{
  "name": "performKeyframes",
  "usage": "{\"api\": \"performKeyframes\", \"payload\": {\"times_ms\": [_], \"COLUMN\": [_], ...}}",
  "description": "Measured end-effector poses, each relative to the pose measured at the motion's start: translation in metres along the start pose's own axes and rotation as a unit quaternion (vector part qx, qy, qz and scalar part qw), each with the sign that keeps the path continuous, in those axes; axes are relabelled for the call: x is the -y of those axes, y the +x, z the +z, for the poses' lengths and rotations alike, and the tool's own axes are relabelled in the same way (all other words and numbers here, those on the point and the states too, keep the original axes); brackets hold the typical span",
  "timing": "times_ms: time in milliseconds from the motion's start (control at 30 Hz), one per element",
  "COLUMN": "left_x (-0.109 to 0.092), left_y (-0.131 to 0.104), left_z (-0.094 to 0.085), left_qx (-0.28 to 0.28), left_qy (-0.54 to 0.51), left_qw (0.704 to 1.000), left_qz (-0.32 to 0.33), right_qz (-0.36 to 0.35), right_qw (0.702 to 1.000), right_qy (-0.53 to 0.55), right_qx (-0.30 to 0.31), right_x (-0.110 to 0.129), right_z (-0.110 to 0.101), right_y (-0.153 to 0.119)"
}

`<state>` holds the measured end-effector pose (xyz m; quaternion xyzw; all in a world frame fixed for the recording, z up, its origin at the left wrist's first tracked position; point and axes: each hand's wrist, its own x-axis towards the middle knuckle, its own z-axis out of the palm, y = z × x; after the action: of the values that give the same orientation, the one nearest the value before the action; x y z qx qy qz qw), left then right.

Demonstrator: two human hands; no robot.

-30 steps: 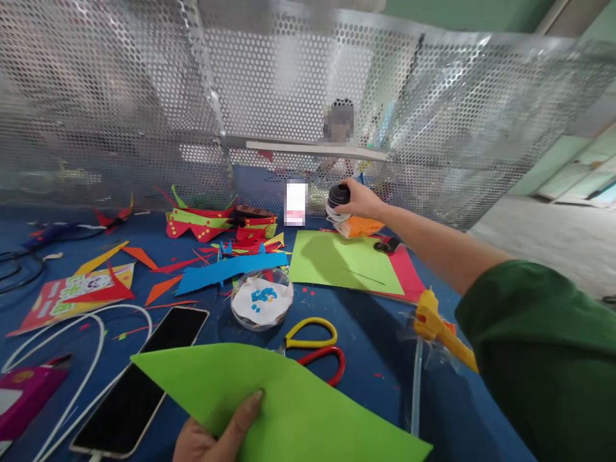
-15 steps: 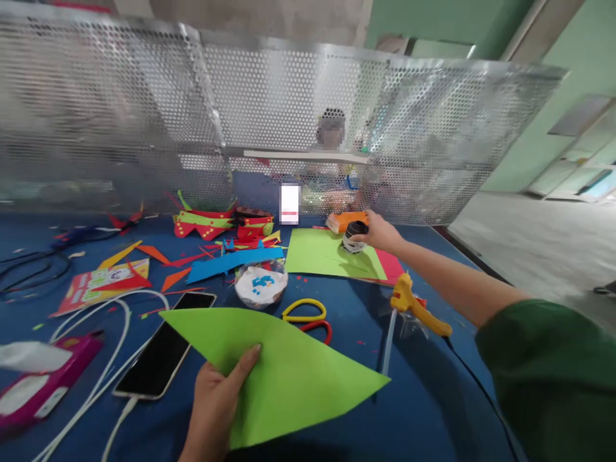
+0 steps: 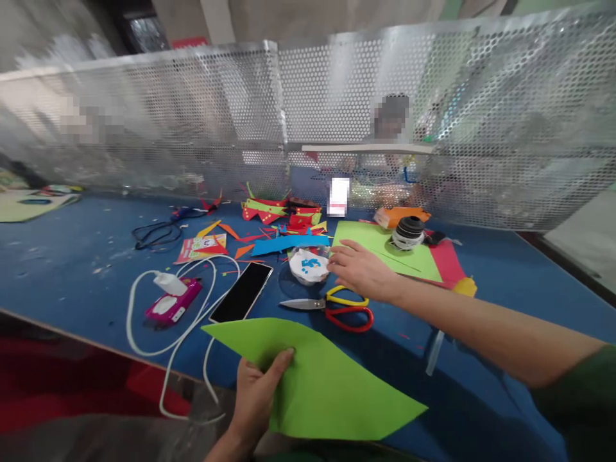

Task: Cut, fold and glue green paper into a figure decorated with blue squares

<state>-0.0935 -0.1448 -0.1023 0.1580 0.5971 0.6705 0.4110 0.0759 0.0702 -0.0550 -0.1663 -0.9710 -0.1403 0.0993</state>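
We see the left hand (image 3: pixel 257 401) at the near edge of the blue table (image 3: pixel 72 256), thumb on top and fingers beneath, pinching a large green paper sheet (image 3: pixel 317 385) cut to a pointed, leaf-like outline; the sheet juts out over the table edge, one tip aimed left toward a white cable (image 3: pixel 185 333) and the other aimed right. The right hand (image 3: pixel 360 273) reaches forward over the table with its fingers loosely spread and nothing in its grasp, hovering just above the yellow and red handles of a pair of scissors (image 3: pixel 332 307) that lies flat with its blades pointing left; we cannot tell whether the fingers touch the handles. Just left of that hand stands a small clear dish (image 3: pixel 308 266) holding white paper and blue scraps. Beyond the hand a second green sheet (image 3: pixel 380 247) lies flat on a red one (image 3: pixel 445 260), and a black-topped roll of tape (image 3: pixel 408 232) sits on it, beside an orange box (image 3: pixel 399 215). A dark smartphone (image 3: pixel 241 300) lies left of the scissors, near a pink case (image 3: pixel 173 305) with the cable looping round them. Blue, red and yellow paper cuttings (image 3: pixel 283 234) are strewn farther back, in front of a perforated metal screen (image 3: pixel 192 115).
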Motion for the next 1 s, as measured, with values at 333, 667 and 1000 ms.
{"api": "performKeyframes", "payload": {"times_ms": [333, 667, 1000], "left_x": [0.013, 0.013, 0.01], "left_y": [0.007, 0.007, 0.01], "left_z": [-0.009, -0.012, -0.015], "left_qx": [0.037, 0.047, 0.028], "left_qy": [0.007, 0.011, 0.102], "left_qw": [0.999, 0.999, 0.994], "left_qz": [0.003, -0.007, 0.026], "right_qz": [-0.011, 0.065, 0.161], "right_qw": [1.0, 0.996, 0.977], "right_qy": [-0.02, -0.04, -0.018], "right_qx": [-0.017, 0.05, 0.136], "right_x": [0.011, -0.008, -0.001], "right_z": [0.035, 0.043, -0.012], "right_y": [0.035, 0.076, 0.057]}}
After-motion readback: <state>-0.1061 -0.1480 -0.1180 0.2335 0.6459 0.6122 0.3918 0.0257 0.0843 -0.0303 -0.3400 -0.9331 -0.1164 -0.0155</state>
